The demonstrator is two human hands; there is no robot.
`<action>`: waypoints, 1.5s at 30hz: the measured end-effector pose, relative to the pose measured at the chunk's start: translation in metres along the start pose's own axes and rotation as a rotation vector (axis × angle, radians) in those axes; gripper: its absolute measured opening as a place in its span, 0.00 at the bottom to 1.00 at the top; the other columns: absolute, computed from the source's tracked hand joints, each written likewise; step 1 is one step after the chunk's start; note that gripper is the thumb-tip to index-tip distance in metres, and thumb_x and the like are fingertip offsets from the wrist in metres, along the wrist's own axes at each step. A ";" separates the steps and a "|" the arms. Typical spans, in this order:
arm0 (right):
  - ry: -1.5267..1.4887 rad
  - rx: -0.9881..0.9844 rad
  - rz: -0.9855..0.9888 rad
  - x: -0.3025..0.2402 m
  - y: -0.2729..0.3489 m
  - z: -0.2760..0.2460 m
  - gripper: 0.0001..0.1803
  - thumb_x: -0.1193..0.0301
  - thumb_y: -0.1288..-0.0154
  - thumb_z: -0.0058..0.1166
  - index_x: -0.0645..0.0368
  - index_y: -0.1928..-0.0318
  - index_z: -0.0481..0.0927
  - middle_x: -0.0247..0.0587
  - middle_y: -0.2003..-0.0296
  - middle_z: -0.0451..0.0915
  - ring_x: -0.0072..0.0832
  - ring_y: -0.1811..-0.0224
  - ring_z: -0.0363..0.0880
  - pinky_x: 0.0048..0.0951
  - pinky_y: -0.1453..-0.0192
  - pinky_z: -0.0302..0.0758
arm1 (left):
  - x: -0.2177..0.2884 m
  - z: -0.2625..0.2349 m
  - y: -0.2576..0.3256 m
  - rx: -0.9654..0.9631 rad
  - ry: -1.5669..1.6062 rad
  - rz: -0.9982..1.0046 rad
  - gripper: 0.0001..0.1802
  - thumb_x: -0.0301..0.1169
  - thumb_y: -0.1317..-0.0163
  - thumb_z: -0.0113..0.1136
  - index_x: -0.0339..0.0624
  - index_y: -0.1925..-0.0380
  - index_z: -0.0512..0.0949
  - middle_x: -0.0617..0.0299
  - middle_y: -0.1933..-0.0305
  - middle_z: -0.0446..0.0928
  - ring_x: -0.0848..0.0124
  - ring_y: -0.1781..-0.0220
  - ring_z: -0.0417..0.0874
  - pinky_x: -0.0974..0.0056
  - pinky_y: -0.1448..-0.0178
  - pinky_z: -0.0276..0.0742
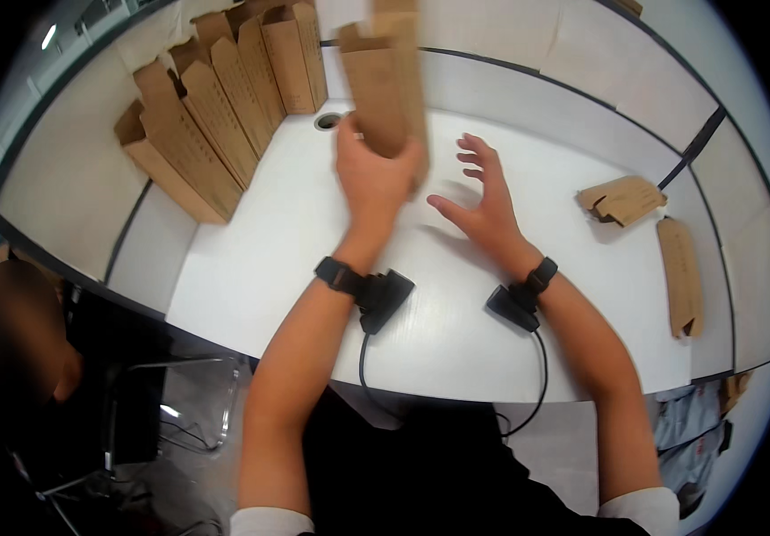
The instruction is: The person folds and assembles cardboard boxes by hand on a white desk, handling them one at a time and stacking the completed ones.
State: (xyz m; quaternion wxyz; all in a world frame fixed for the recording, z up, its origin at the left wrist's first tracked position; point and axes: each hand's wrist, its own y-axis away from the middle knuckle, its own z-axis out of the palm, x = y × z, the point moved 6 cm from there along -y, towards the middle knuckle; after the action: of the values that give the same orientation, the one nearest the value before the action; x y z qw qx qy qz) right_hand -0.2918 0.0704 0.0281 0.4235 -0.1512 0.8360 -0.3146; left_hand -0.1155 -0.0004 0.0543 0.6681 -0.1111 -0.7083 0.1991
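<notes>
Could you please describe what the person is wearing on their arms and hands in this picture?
Both forearms are bare. The left hand and right hand wear no gloves. Each wrist carries a black strap with a black boxy device attached, and a thin black cable trails back toward the body. White sleeve edges show at the upper arms.

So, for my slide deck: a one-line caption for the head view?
Left hand lifts a tall brown cardboard box over the white table; right hand hovers open.
</notes>
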 end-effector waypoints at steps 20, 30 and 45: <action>-0.116 -0.156 0.103 0.017 -0.008 0.023 0.32 0.67 0.37 0.64 0.58 0.34 0.70 0.48 0.41 0.74 0.45 0.38 0.73 0.42 0.32 0.72 | -0.074 -0.065 -0.130 0.430 -0.841 0.244 0.23 0.39 0.36 0.68 0.35 0.57 0.66 0.50 0.54 0.68 0.51 0.55 0.76 0.47 0.51 0.74; -0.131 -0.142 0.087 0.018 -0.011 0.016 0.31 0.69 0.35 0.64 0.58 0.33 0.70 0.45 0.36 0.74 0.39 0.35 0.73 0.39 0.30 0.71 | -0.042 -0.001 -0.015 -0.290 -0.550 0.195 0.11 0.32 0.40 0.66 0.44 0.63 0.73 0.59 0.82 0.73 0.60 0.78 0.75 0.54 0.67 0.73; 0.285 -0.164 0.526 0.053 0.043 -0.207 0.25 0.49 0.24 0.51 0.62 0.55 0.83 0.45 0.64 0.85 0.32 0.62 0.82 0.32 0.52 0.76 | -0.048 0.005 -0.010 -0.461 -0.601 0.031 0.19 0.46 0.34 0.63 0.46 0.52 0.76 0.61 0.76 0.80 0.59 0.68 0.83 0.53 0.60 0.78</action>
State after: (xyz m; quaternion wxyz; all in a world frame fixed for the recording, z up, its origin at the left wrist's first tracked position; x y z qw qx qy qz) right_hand -0.4892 0.1575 0.0592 0.3555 0.0825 0.9199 -0.1438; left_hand -0.1150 -0.0307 0.0149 0.3850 -0.2061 -0.8970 0.0685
